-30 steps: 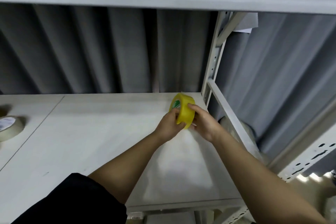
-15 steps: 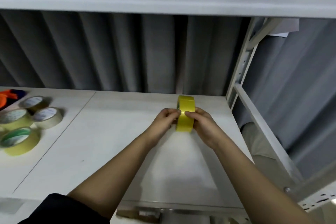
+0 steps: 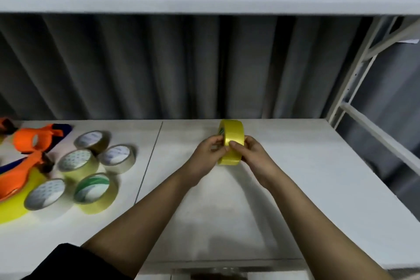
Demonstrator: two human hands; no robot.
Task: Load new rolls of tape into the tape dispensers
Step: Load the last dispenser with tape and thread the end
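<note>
Using the yellow roll of tape [image 3: 231,141] in the middle as the reference point, here's the layout, left to right.

Way off to its left, at the edge of the white shelf [image 3: 318,177], there are the orange tape dispensers [image 3: 34,141], two or maybe three, kinda blurry and partly cut off. One of them looks like it's lying on a big yellow roll [image 3: 13,207] at the frame edge.

Just right of those, but well left of the yellow roll, is a cluster of five flat-lying rolls: a brownish one [image 3: 92,141] at the back, a clear one [image 3: 118,158] next to it, a pale yellowish one [image 3: 77,163] in the middle, a grey-labelled one [image 3: 45,193] in front, and a green-labelled one [image 3: 94,192] closest to the shelf seam.

Then the yellow roll itself, standing up on edge near the back of the shelf. The left hand [image 3: 208,157] grips its left side with curled fingers, and the right hand [image 3: 250,154] grips the right side, thumb pressed on the outer band. Can't tell if the roll touches the shelf.

Right of it is the metal rack post [image 3: 354,75], with grey curtain [image 3: 136,70] behind everything.
</note>
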